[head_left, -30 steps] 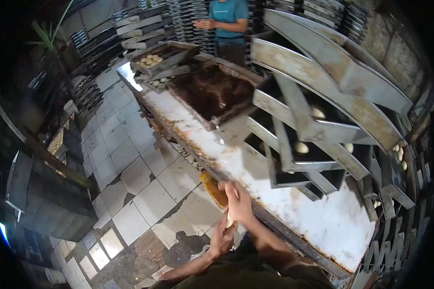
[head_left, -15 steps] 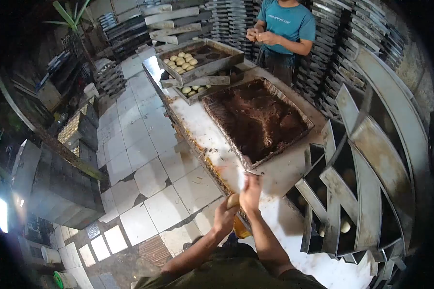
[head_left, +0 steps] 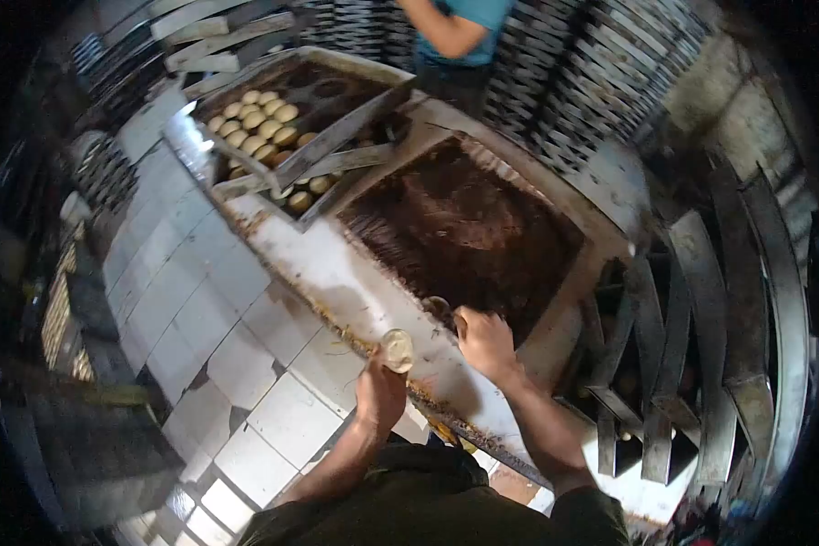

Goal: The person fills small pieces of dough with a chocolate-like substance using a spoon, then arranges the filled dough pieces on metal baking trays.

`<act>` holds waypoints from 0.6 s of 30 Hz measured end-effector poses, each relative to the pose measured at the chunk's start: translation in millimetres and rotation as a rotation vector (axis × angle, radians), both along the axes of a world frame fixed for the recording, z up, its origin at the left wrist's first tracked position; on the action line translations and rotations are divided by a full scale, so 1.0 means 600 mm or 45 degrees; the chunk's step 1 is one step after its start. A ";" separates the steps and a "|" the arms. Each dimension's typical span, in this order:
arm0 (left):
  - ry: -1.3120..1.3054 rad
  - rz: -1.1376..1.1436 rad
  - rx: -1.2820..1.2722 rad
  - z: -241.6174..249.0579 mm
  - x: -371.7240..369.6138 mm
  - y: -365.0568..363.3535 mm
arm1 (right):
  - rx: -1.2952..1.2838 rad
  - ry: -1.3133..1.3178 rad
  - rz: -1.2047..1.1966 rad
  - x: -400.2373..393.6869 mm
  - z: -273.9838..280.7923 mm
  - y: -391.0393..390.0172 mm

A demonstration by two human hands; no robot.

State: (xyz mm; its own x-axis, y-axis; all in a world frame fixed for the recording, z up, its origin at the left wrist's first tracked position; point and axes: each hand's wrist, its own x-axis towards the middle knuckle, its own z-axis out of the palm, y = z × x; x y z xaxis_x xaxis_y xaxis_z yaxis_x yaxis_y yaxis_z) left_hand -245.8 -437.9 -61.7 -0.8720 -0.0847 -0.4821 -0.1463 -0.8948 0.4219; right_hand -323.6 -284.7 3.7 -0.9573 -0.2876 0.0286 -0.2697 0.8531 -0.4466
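A pale, round, flattened piece of dough (head_left: pixel 397 351) is held up in my left hand (head_left: pixel 379 389), over the near edge of the white table (head_left: pixel 323 259). My right hand (head_left: pixel 485 342) is closed at the near rim of a tray of dark brown filling (head_left: pixel 464 232). A small rounded tool (head_left: pixel 437 308) shows just left of my right fingers, at the filling's edge; its exact shape is blurred. Farther back, pale dough balls (head_left: pixel 262 123) sit in rows in a metal tray (head_left: pixel 355 123), with more balls (head_left: pixel 309 189) in a tray beneath it.
Angled metal trays (head_left: pixel 692 337) are stacked at the right, close to my right forearm. A co-worker in a blue shirt (head_left: pixel 469 27) stands beyond the table, before tall tray stacks (head_left: pixel 555 91). White floor tiles (head_left: pixel 200 291) lie to the left.
The view has shifted toward the table. My hands have moved apart; the right has gone to the filling tray, while the left now shows the dough flattened and facing up.
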 end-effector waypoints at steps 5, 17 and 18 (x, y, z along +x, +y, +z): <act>-0.143 -0.285 0.173 0.107 -0.073 -0.005 | -0.632 0.166 -0.201 0.079 0.000 -0.009; 0.373 -0.417 0.041 0.135 0.005 0.068 | -0.928 0.178 -0.350 0.181 -0.260 0.219; 0.345 -0.459 0.153 0.130 0.014 0.093 | -0.654 0.267 -0.274 0.171 -0.219 0.211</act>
State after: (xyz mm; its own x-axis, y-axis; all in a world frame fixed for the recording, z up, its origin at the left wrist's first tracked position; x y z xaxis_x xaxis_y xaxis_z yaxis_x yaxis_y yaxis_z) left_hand -237.4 -382.4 16.2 -0.9315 0.2893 -0.2205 -0.3556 -0.8519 0.3844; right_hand -220.7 -158.4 -127.5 -0.9515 0.0127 0.3075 -0.2418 0.5874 -0.7723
